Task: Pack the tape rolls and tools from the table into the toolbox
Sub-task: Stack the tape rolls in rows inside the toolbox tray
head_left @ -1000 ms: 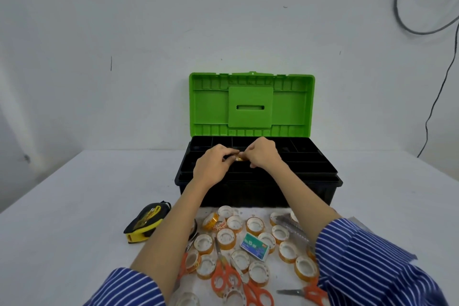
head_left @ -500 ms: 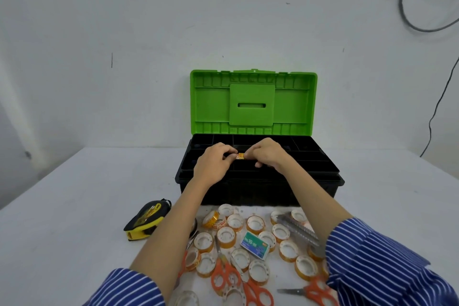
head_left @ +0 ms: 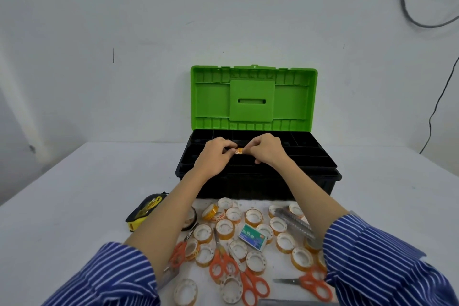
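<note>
Head view
Toolbox (head_left: 258,181): black, centre of frame on the white bench (head_left: 74,206); green lid (head_left: 253,98) stood open.
Left hand (head_left: 213,156): grip pinched on one end of a small orange tape roll (head_left: 240,151).
Right hand (head_left: 267,149): grip pinched on the roll's other end, above the tray compartments.
Loose tape rolls (head_left: 253,217): lower centre, in front of the toolbox.
Orange scissors (head_left: 223,266): among the rolls.
Staple box (head_left: 252,237): amid the rolls.
Tape measure (head_left: 146,207): lower left.

Both forearms are stretched toward the far side; the left hand (head_left: 214,156) and right hand (head_left: 266,148) are pinched together, fingertips nearly meeting.
</note>
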